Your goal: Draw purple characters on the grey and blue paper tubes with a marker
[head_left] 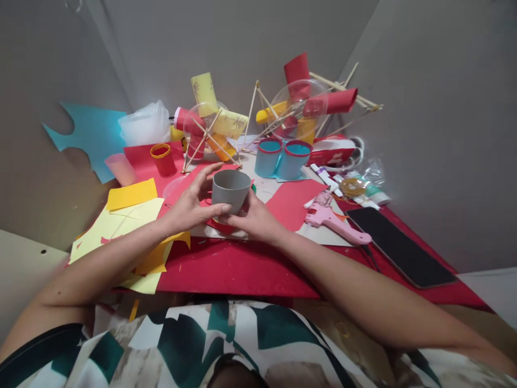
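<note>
Between my two hands is a short grey paper tube [231,189], standing roughly upright with its round top opening showing. My left hand [198,200] is on its left side, the thumb along the front near the bottom and the fingers reaching up beside the rim. From the lower right, my right hand [258,218] grips the tube, its fingers partly hidden behind it. Just under the tube, a red round piece [222,225] shows in part; I cannot tell whether it is joined to the tube. Red paper [297,202] lies to the right of my hands.
A pink glue gun [337,223] and a black phone [399,245] lie at the right. Behind stand blue paper cups [269,161] with red rims and stick-and-paper wheel models [297,108]. Yellow paper sheets [117,229] and a red-orange tube [163,160] are at the left.
</note>
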`<state>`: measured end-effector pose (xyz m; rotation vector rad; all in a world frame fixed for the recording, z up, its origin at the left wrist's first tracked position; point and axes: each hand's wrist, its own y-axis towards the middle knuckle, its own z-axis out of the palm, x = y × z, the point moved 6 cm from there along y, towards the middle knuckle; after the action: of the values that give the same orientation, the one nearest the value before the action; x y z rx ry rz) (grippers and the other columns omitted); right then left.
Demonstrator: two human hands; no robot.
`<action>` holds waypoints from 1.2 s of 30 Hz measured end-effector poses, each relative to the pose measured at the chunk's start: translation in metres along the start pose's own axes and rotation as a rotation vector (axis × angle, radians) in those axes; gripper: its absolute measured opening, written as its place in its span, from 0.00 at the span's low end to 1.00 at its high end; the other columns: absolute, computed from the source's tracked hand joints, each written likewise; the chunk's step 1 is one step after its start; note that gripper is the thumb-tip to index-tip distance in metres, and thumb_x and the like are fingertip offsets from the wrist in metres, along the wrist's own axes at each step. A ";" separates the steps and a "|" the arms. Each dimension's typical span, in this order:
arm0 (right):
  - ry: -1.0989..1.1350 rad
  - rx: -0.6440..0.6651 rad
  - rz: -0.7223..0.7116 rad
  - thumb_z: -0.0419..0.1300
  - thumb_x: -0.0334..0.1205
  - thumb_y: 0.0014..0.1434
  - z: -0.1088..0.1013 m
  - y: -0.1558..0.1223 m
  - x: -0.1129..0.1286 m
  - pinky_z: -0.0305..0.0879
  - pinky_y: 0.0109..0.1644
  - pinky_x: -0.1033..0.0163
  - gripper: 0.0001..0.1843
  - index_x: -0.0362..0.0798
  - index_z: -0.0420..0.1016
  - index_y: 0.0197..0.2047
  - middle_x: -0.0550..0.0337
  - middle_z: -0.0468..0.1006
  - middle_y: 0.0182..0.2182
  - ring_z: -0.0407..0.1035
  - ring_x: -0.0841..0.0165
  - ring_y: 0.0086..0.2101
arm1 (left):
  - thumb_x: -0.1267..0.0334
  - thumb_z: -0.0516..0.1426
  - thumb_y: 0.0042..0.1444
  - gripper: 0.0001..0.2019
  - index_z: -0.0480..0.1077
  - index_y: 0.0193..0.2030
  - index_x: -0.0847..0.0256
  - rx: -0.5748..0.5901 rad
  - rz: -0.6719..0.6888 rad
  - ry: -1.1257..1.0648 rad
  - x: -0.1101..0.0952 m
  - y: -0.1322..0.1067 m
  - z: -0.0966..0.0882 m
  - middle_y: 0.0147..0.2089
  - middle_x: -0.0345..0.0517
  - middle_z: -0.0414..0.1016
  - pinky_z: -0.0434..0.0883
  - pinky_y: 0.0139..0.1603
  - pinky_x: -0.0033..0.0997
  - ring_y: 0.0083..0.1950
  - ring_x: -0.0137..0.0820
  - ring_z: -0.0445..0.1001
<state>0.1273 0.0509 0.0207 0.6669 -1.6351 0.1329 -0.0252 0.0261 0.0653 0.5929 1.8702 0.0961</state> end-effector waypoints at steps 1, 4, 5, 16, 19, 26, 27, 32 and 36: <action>0.020 0.012 0.009 0.73 0.53 0.51 0.001 0.001 -0.002 0.75 0.69 0.40 0.46 0.51 0.64 0.69 0.45 0.81 0.63 0.77 0.50 0.62 | 0.46 0.73 0.58 0.47 0.56 0.79 0.46 0.009 -0.027 -0.041 0.002 0.001 0.001 0.71 0.56 0.77 0.78 0.67 0.51 0.68 0.50 0.80; 0.032 0.023 0.027 0.74 0.51 0.49 0.001 0.005 -0.011 0.74 0.69 0.40 0.48 0.51 0.64 0.70 0.46 0.81 0.63 0.77 0.51 0.61 | 0.46 0.74 0.56 0.52 0.54 0.80 0.53 0.015 -0.092 -0.130 0.009 0.005 0.002 0.71 0.62 0.76 0.77 0.67 0.54 0.69 0.54 0.78; 0.031 0.025 0.029 0.74 0.50 0.49 0.001 0.006 -0.013 0.74 0.69 0.40 0.48 0.50 0.64 0.70 0.46 0.80 0.63 0.77 0.51 0.61 | 0.47 0.75 0.54 0.53 0.54 0.80 0.55 0.008 -0.110 -0.152 0.011 0.006 0.002 0.71 0.62 0.76 0.77 0.67 0.53 0.70 0.54 0.78; 0.150 0.075 0.044 0.72 0.66 0.56 0.000 0.008 -0.016 0.75 0.69 0.37 0.63 0.54 0.45 0.83 0.40 0.76 0.68 0.79 0.49 0.62 | 0.45 0.78 0.45 0.54 0.63 0.76 0.56 -0.177 -0.319 -0.309 0.032 0.012 -0.017 0.59 0.58 0.83 0.80 0.59 0.47 0.61 0.52 0.81; 0.142 0.063 0.037 0.71 0.66 0.58 -0.002 0.010 -0.020 0.75 0.70 0.37 0.64 0.54 0.43 0.84 0.40 0.77 0.67 0.79 0.50 0.62 | 0.45 0.79 0.46 0.54 0.63 0.76 0.56 -0.207 -0.363 -0.372 0.048 0.009 -0.017 0.59 0.59 0.82 0.79 0.59 0.48 0.61 0.51 0.81; 0.074 0.056 0.090 0.72 0.58 0.60 -0.002 0.002 -0.029 0.71 0.73 0.34 0.62 0.53 0.41 0.85 0.35 0.72 0.73 0.75 0.47 0.68 | 0.50 0.80 0.46 0.56 0.59 0.79 0.52 -0.151 -0.355 -0.462 0.056 -0.004 0.001 0.66 0.63 0.79 0.77 0.65 0.55 0.65 0.53 0.80; 0.049 0.046 0.095 0.72 0.56 0.60 -0.003 0.000 -0.029 0.70 0.74 0.34 0.61 0.54 0.42 0.85 0.36 0.72 0.73 0.74 0.48 0.68 | 0.51 0.80 0.47 0.57 0.58 0.80 0.51 -0.134 -0.351 -0.460 0.055 -0.005 0.004 0.66 0.64 0.79 0.77 0.65 0.56 0.64 0.54 0.81; -0.033 0.045 0.092 0.70 0.51 0.64 -0.005 -0.008 -0.030 0.69 0.75 0.35 0.57 0.58 0.42 0.85 0.41 0.76 0.71 0.73 0.50 0.70 | 0.49 0.79 0.48 0.60 0.53 0.82 0.51 -0.078 -0.299 -0.372 0.050 -0.009 0.007 0.68 0.65 0.78 0.76 0.67 0.61 0.66 0.57 0.80; -0.058 0.021 0.097 0.69 0.51 0.63 -0.004 -0.010 -0.029 0.70 0.75 0.33 0.57 0.58 0.42 0.85 0.40 0.73 0.74 0.74 0.49 0.69 | 0.50 0.78 0.50 0.60 0.51 0.84 0.52 -0.057 -0.228 -0.281 0.048 -0.011 0.007 0.73 0.67 0.73 0.73 0.72 0.62 0.72 0.59 0.76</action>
<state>0.1367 0.0547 -0.0081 0.6126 -1.7248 0.2022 -0.0347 0.0364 0.0178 0.3314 1.6426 -0.0798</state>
